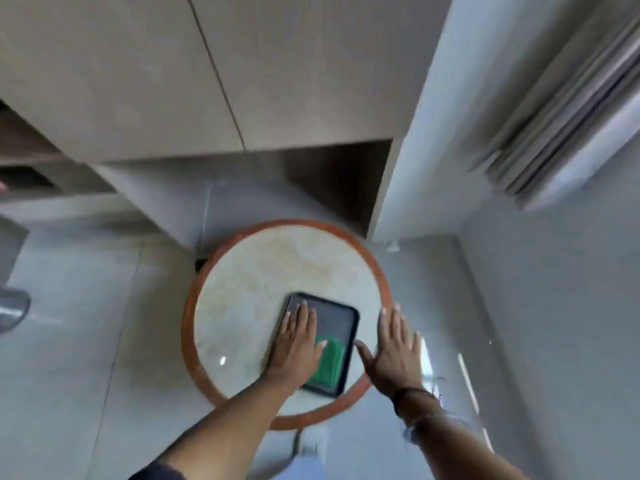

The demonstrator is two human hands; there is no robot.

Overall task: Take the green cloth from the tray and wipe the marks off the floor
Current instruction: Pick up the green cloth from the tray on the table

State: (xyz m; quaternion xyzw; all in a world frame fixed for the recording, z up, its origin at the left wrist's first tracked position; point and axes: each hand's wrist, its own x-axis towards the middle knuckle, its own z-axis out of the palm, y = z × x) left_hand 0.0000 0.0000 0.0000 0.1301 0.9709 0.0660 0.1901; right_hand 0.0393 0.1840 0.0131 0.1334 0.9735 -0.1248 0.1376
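Observation:
A folded green cloth (329, 363) lies in the near part of a dark rectangular tray (341, 320) on a small round table (263, 271). My left hand (298, 341) is spread flat over the tray's left side, its thumb at the cloth's left edge, holding nothing. My right hand (394, 351) hovers open, fingers apart, over the table's right rim just beside the tray. The grey tiled floor (86, 306) surrounds the table; the frame is blurred and I make out no marks on it.
The round table has a reddish-brown rim and a pale marbled top. Beige cabinet fronts (156, 81) rise behind it, a pale wall (433, 116) stands to the right, and a grey object (10, 306) sits at the left edge.

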